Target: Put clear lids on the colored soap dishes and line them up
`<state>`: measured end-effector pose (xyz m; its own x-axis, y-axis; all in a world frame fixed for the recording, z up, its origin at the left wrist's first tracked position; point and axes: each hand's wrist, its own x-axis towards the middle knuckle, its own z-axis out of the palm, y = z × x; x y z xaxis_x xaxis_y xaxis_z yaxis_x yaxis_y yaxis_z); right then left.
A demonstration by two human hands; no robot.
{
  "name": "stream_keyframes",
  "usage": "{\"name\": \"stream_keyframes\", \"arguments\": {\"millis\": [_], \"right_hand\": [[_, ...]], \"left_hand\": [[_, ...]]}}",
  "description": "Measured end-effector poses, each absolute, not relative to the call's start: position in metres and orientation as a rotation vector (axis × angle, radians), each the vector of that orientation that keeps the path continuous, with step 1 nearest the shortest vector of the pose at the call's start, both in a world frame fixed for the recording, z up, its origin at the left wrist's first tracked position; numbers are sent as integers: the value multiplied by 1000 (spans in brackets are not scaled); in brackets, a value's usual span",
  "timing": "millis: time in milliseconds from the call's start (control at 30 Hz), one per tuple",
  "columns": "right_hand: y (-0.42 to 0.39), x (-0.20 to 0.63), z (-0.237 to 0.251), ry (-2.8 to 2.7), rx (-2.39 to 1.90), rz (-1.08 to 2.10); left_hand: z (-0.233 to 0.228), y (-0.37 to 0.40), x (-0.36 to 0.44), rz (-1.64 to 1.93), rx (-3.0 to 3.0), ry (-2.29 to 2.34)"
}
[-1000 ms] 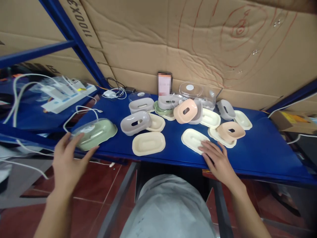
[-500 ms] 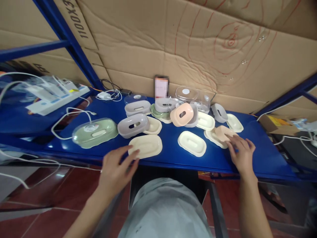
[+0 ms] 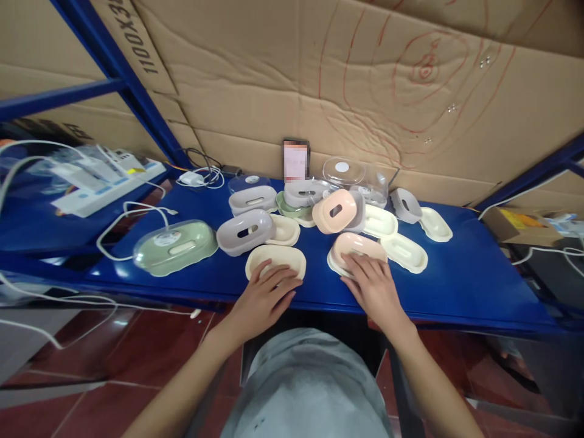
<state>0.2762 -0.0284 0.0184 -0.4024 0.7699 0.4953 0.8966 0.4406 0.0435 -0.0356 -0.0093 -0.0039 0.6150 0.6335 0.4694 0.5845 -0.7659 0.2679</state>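
At the table's front, my left hand (image 3: 269, 298) lies over a cream oval plastic base (image 3: 286, 254). Its fingers are stretched out and touch the base. To the right, my right hand (image 3: 376, 289) is curled over a peach oval shell (image 3: 353, 241), fingertips on its top. That shell sits on another cream base (image 3: 334, 267); most of this base is hidden. A second peach shell (image 3: 344, 207) with a slot leans behind it. Just right of my right hand lies a bare cream base (image 3: 408, 252). A grey slotted shell (image 3: 249, 231) rests behind my left hand.
A green oval box with clear lid (image 3: 176, 246) stands at the left. Clear covers (image 3: 344, 171), grey shells and a phone (image 3: 295, 159) are at the back by the cardboard. A power strip (image 3: 104, 185) with white cables is far left; a small carton (image 3: 520, 226) is far right.
My right hand has moved left, and the peach shell has gone from the right-hand cream base onto the middle one. My left hand has slid right over its cream base, which has shifted slightly right.
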Motion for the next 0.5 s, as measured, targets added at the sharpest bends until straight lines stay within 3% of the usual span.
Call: {"name": "stream_keyframes", "arguments": {"millis": [500], "right_hand": [[-47,257,-2,-2215,-1307,-417]], "left_hand": [[-6,-15,-42,1086,2678,1200]]}}
